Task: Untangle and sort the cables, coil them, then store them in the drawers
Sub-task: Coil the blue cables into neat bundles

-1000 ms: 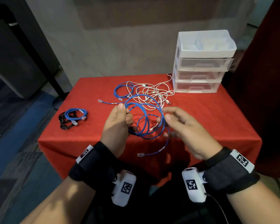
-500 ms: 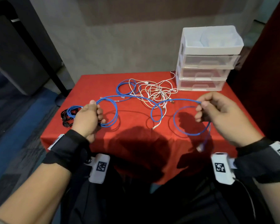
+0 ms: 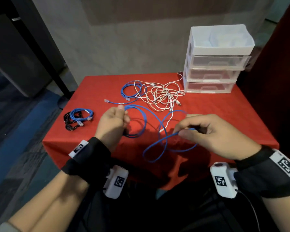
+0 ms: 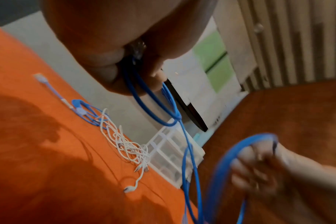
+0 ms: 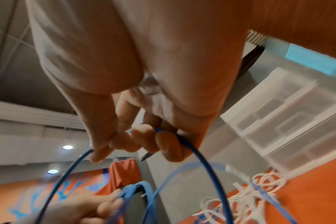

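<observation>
We are partway through, by our reading: a coiled bundle of blue and black cable already lies at the counter's left edge, while a second blue coil and a knot of white cables sit unsorted toward the back, the white ones overlapping that coil's right side. The drawer unit stands at the far right corner with all three clear drawers closed and, as far as we can tell through the fronts, nothing stored in them. So untangling is unfinished, most coiling is left, and storing has not begun. The piece in hand is a blue cable, a thin, smooth, round-jacketed lead that holds springy loops. Our left hand has its grip closed on a few gathered turns of it, thumb on top, and the left wrist view shows a clear plastic plug tucked inside the fist. Our right hand pinches the free run between thumb and fingertips, with slack dropping in a loose figure-eight over the front edge of the counter. The counter wears a matte red cloth that drapes down the front. The white cables are thinner and limper, with small metal-tipped plugs, and lie in flat irregular loops. The drawer unit is rigid frosted plastic with a white open tray on top.
</observation>
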The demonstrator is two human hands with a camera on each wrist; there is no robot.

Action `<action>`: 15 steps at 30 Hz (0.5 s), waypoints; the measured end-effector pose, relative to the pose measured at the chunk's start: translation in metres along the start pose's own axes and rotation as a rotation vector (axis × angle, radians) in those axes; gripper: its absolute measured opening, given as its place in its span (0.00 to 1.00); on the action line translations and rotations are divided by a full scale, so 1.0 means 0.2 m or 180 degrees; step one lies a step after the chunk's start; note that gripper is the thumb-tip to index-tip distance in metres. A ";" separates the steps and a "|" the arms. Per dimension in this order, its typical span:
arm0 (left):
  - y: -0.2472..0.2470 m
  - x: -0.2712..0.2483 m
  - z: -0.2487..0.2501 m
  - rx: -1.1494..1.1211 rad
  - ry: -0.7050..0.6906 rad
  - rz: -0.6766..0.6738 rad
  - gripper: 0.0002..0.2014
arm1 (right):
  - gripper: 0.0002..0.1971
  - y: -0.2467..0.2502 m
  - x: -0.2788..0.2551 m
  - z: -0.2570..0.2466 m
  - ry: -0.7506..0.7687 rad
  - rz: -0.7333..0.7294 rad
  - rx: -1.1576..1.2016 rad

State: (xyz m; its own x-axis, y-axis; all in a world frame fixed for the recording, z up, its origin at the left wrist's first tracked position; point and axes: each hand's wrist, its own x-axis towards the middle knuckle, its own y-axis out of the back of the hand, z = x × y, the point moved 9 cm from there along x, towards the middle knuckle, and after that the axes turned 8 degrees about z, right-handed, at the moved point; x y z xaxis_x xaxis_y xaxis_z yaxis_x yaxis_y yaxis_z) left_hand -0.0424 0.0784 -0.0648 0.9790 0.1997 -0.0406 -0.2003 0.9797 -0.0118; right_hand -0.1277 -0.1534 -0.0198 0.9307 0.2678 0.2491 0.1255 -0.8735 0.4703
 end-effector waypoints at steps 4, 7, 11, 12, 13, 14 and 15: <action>-0.21 -0.17 0.03 0.0444 -0.0135 -0.0816 0.15 | 0.05 -0.06 0.10 -0.06 0.0038 0.0308 0.0088; -0.30 -0.27 0.04 0.0143 0.0077 -0.1172 0.15 | 0.06 -0.03 0.17 0.02 -0.0108 0.0836 0.0206; -0.33 -0.32 0.04 -0.0033 0.0252 -0.1271 0.15 | 0.08 0.02 0.19 0.10 -0.0226 0.1296 0.0245; -0.34 -0.33 0.04 -0.0030 0.0277 -0.1343 0.16 | 0.07 0.04 0.19 0.12 -0.0240 0.1386 0.0247; -0.34 -0.34 0.04 -0.0004 0.0285 -0.1428 0.16 | 0.06 0.07 0.19 0.12 -0.0246 0.1467 0.0204; -0.35 -0.35 0.04 0.0034 0.0295 -0.1507 0.17 | 0.06 0.10 0.19 0.13 -0.0238 0.1534 0.0141; -0.35 -0.36 0.04 0.0074 0.0304 -0.1584 0.17 | 0.05 0.13 0.20 0.13 -0.0224 0.1621 0.0082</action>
State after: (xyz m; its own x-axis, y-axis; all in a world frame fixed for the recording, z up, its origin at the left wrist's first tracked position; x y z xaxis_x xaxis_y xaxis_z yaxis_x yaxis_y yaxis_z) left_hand -0.0989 -0.0041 -0.0531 0.9476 -0.2932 -0.1271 0.2917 0.9560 -0.0307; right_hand -0.0789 -0.1769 -0.0194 0.8968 -0.2216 0.3830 -0.3422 -0.8960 0.2829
